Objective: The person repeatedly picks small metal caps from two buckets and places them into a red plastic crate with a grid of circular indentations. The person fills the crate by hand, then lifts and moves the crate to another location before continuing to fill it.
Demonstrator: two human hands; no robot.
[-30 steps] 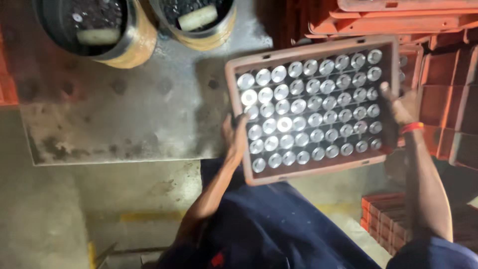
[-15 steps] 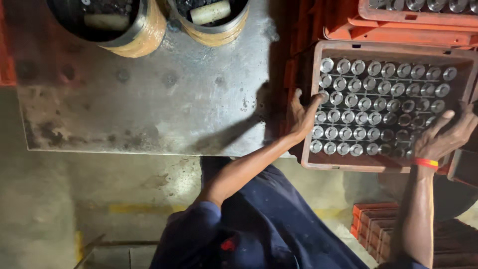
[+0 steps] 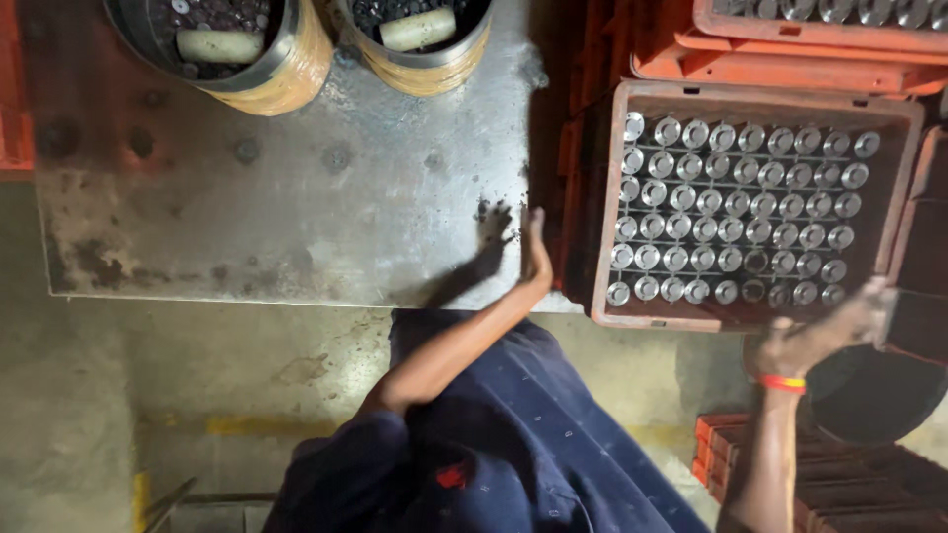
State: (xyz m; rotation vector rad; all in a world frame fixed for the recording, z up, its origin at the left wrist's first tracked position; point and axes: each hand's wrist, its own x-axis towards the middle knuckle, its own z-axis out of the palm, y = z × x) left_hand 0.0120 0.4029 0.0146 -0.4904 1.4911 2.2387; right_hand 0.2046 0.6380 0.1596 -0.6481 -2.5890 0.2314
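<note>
A red plastic crate filled with rows of several shiny round metal parts rests to the right of a steel worktable. My left hand hovers flat and open just left of the crate's near left corner, holding nothing. My right hand, with a red and yellow wristband, is blurred just below the crate's near right corner; no object shows in it, and whether it touches the crate is unclear.
Two round metal bins holding dark small parts and a pale cylinder each stand at the table's far edge. More red crates are stacked beyond and to the right. A red slatted stack lies low right.
The crate of metal parts went from being carried over the table to resting at the right. Both hands have come off it and drawn back toward me.
</note>
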